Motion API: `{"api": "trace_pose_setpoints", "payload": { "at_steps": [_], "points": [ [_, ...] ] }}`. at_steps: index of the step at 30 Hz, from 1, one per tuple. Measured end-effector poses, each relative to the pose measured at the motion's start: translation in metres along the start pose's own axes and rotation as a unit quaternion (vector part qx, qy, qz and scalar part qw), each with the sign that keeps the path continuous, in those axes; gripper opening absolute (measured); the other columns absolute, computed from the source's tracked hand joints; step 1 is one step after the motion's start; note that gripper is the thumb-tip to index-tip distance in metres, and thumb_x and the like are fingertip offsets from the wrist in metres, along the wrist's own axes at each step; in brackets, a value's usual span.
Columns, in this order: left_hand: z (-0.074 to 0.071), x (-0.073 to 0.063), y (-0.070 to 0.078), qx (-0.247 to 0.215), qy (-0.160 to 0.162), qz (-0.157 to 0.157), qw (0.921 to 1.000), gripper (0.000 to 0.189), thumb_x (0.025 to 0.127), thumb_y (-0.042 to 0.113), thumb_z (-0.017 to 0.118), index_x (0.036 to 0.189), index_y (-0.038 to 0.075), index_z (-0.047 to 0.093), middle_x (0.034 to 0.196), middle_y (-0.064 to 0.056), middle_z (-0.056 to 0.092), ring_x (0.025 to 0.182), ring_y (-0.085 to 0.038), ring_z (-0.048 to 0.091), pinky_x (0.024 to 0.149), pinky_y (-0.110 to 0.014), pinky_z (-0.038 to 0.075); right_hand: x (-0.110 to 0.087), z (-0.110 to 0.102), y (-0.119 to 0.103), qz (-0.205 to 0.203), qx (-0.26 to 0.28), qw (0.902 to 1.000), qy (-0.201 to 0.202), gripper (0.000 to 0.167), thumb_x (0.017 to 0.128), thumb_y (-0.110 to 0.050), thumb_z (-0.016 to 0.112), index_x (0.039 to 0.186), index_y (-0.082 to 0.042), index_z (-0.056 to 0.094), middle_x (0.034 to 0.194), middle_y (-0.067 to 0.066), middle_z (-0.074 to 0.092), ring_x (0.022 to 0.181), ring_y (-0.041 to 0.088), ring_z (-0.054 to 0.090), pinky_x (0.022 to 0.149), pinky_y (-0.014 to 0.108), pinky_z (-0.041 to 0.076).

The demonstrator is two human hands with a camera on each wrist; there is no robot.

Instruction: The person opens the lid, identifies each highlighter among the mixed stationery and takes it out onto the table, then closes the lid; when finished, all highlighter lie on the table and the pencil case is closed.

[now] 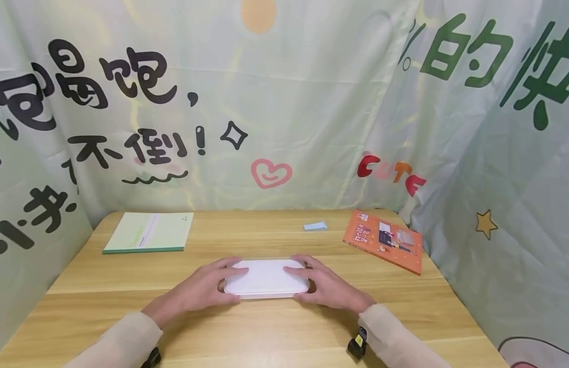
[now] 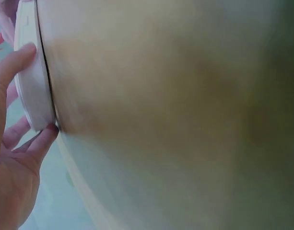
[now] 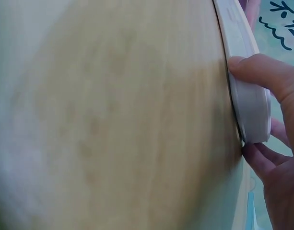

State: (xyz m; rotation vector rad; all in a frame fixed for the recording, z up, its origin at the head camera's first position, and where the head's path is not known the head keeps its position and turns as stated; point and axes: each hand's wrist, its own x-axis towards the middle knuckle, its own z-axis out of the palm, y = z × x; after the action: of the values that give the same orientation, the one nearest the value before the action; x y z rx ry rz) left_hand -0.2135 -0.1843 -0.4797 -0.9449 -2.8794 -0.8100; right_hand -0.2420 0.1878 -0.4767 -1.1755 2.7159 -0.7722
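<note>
A flat white box (image 1: 266, 279) with rounded corners lies on the wooden table, near the middle of the head view. Its left end is gripped by my left hand (image 1: 210, 283), with the thumb on the near side and fingers over the top and round the end. My right hand (image 1: 325, 286) holds the right end in a mirrored way. In the left wrist view the thumb presses the side of the white box (image 2: 35, 91). The right wrist view shows the thumb on the side wall of the box (image 3: 252, 110) too. The box's underside is hidden.
A pale green notebook (image 1: 148, 232) lies at the back left of the table (image 1: 266, 337). Toward the back right is an orange booklet (image 1: 385, 240), with a small light blue piece (image 1: 315, 226) left of it. Printed curtains (image 1: 312, 117) hang behind and at both sides.
</note>
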Motion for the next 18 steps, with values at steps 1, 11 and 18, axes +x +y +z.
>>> {"api": "trace_pose_setpoints", "payload": {
  "at_steps": [1, 11, 18],
  "points": [
    [-0.0007, 0.0010, -0.0009, -0.001, -0.001, 0.001, 1.0000, 0.067, 0.093, 0.048, 0.086, 0.150, 0.019, 0.067, 0.167, -0.015, 0.051, 0.148, -0.041, 0.055, 0.118, -0.060, 0.048, -0.0006, -0.0003, -0.0003, 0.001, 0.001, 1.0000, -0.001, 0.068, 0.099, -0.034, 0.083, 0.160, -0.023, 0.056, 0.173, 0.014, 0.040, 0.157, 0.037, 0.042, 0.121, 0.059, 0.045],
    [-0.0062, 0.0062, -0.0031, -0.023, -0.014, 0.009, 0.9996, 0.065, 0.091, 0.048, 0.088, 0.145, 0.016, 0.070, 0.162, -0.018, 0.053, 0.141, -0.042, 0.061, 0.115, -0.060, 0.050, -0.0019, -0.0011, -0.0013, 0.004, 0.002, 1.0000, -0.001, 0.068, 0.099, -0.032, 0.083, 0.160, -0.021, 0.055, 0.174, 0.015, 0.038, 0.157, 0.038, 0.041, 0.121, 0.060, 0.045],
    [-0.0061, 0.0066, -0.0066, -0.016, -0.009, 0.007, 0.9998, 0.065, 0.090, 0.050, 0.088, 0.144, 0.018, 0.071, 0.162, -0.016, 0.055, 0.140, -0.045, 0.062, 0.114, -0.063, 0.050, -0.0003, 0.0014, -0.0012, 0.003, -0.001, 1.0000, 0.001, 0.068, 0.099, -0.032, 0.083, 0.160, -0.020, 0.056, 0.173, 0.017, 0.040, 0.156, 0.039, 0.043, 0.121, 0.060, 0.045]
  ]
}}
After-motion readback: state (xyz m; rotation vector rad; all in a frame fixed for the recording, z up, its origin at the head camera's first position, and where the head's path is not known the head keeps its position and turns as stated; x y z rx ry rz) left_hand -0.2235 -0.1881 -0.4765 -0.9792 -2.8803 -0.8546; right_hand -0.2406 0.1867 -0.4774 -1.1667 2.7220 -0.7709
